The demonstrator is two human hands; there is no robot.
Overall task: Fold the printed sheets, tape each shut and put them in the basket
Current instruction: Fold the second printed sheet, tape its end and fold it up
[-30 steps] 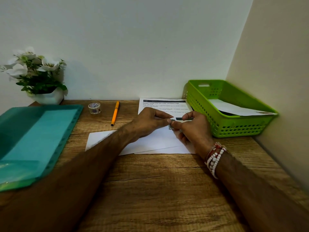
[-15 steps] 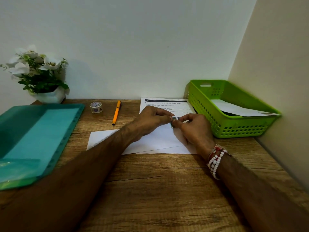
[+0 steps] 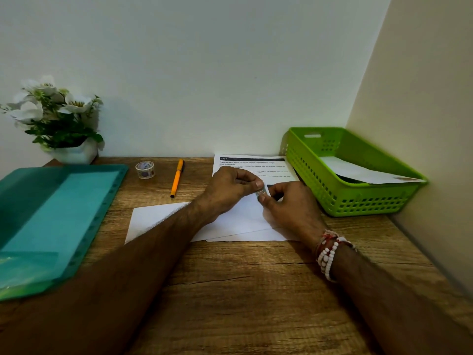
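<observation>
A folded white sheet (image 3: 156, 216) lies on the wooden desk (image 3: 243, 290), over a printed sheet (image 3: 252, 163) whose far end shows beyond my hands. My left hand (image 3: 230, 187) and my right hand (image 3: 289, 206) meet above the fold and pinch a small piece of tape (image 3: 260, 192) between their fingertips. The tape roll (image 3: 145, 169) stands at the back of the desk. The green basket (image 3: 358, 201) sits at the right with a folded sheet (image 3: 358, 171) inside it.
An orange pen (image 3: 177, 178) lies beside the tape roll. A teal plastic folder (image 3: 53, 216) covers the left of the desk. A white flower pot (image 3: 64, 124) stands in the back left corner. Walls close the back and the right side.
Both hands stay together over the folded sheet, and the tape piece between the fingertips has shifted slightly. The view has tilted a little.
</observation>
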